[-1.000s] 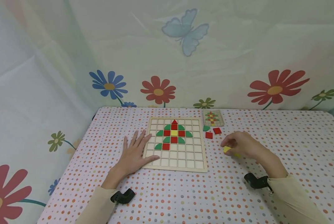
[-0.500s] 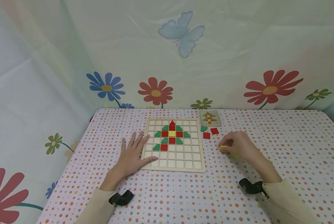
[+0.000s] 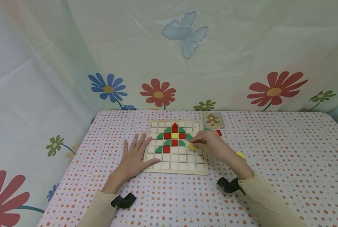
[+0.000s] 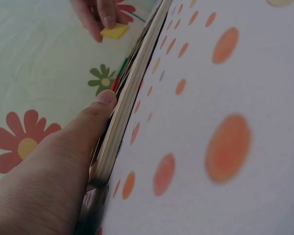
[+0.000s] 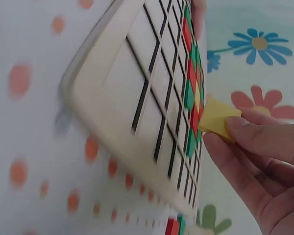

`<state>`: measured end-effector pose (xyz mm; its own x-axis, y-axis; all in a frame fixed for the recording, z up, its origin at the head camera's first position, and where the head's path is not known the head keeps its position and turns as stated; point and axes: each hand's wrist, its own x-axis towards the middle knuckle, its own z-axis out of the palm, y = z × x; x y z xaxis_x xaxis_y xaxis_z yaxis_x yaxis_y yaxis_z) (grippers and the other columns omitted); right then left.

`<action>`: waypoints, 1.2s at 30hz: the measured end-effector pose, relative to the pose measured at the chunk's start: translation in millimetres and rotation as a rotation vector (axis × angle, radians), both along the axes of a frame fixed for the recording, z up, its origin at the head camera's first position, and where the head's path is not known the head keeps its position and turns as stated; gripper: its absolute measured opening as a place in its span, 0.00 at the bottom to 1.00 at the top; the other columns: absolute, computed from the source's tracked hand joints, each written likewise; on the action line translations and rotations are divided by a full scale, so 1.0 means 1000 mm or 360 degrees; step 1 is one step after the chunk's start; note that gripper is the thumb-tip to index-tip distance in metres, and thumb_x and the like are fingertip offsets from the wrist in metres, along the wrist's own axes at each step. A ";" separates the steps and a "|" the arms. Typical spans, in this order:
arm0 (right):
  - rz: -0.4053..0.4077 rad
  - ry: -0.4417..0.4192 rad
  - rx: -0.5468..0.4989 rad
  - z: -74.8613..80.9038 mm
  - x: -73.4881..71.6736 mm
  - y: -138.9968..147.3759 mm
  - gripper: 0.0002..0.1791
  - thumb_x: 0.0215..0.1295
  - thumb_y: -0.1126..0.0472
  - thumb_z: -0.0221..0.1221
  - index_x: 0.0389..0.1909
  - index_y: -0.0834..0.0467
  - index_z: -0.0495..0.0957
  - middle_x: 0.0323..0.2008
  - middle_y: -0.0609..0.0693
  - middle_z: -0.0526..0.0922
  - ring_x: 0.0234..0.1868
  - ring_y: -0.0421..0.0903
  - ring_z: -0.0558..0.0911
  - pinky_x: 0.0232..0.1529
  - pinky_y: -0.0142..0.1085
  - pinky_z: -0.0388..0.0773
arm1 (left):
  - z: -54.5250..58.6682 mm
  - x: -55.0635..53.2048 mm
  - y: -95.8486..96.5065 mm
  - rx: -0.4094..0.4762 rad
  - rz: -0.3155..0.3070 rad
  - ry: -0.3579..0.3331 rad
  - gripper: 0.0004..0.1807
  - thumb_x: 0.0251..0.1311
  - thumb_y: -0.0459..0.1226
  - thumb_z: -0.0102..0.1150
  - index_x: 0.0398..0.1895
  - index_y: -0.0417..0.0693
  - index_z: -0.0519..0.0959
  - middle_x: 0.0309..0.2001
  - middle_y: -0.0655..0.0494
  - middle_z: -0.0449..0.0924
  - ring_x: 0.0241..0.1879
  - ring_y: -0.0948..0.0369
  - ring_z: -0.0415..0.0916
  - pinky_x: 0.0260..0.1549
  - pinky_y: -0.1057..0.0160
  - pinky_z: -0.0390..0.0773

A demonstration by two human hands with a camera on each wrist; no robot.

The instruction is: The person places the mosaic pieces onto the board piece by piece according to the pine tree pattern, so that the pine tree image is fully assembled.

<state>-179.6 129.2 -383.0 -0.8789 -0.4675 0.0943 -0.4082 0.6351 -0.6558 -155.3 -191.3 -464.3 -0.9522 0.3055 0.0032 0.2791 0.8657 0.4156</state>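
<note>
My right hand (image 3: 215, 146) pinches a yellow square tile (image 3: 194, 146) between thumb and fingers, above the right side of the wooden grid board (image 3: 173, 171). The right wrist view shows the same yellow tile (image 5: 216, 116) tilted and apart from the board. My left hand (image 3: 133, 159) lies flat with fingers spread at the board's left edge; its thumb (image 4: 100, 105) rests on the rim. On the board, red squares, green quarter-rounds, a yellow square (image 3: 174, 135) and a red triangle (image 3: 174, 124) form a tree shape. The lowest placed row has a green quarter-round (image 3: 159, 149) and a red square (image 3: 166, 149).
Behind the board's right corner lies a picture card (image 3: 213, 120) with a tree pattern. A red tile (image 3: 219, 132) and part of a green tile (image 3: 207, 129) show beside my right hand. Another yellow tile (image 3: 241, 154) lies on the dotted tablecloth (image 3: 180, 201) behind my right wrist.
My right hand has picked up the yellow tile from the table and carried it left over the board. One yellow tile stays behind on the cloth. My left hand has kept its place.
</note>
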 end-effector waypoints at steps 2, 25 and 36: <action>0.0031 -0.0006 -0.0035 -0.004 -0.003 -0.011 0.09 0.62 0.74 0.70 0.43 0.65 0.91 0.34 0.49 0.87 0.35 0.43 0.82 0.39 0.34 0.84 | -0.001 0.000 0.000 -0.0008 0.0001 -0.0003 0.56 0.61 0.70 0.60 0.86 0.56 0.53 0.86 0.51 0.39 0.84 0.46 0.29 0.74 0.29 0.25; 0.0162 0.0011 -0.0032 -0.025 -0.010 -0.054 0.08 0.64 0.74 0.69 0.42 0.64 0.91 0.39 0.51 0.89 0.40 0.44 0.83 0.41 0.33 0.83 | 0.004 0.001 0.002 -0.0017 0.0008 -0.0028 0.56 0.61 0.70 0.59 0.86 0.56 0.52 0.86 0.51 0.39 0.84 0.46 0.28 0.74 0.30 0.25; 0.0195 0.0004 0.0123 -0.019 -0.010 -0.060 0.08 0.64 0.73 0.69 0.43 0.65 0.91 0.38 0.51 0.88 0.41 0.46 0.84 0.41 0.33 0.83 | 0.003 0.000 0.001 -0.0013 0.0009 -0.0036 0.56 0.62 0.70 0.59 0.86 0.56 0.52 0.86 0.51 0.38 0.84 0.46 0.27 0.74 0.30 0.24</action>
<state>-190.1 68.9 -402.4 -0.8147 -0.5772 0.0560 -0.4873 0.6290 -0.6058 -154.9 -190.4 -460.9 -0.9537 0.2999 -0.0209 0.2647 0.8707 0.4146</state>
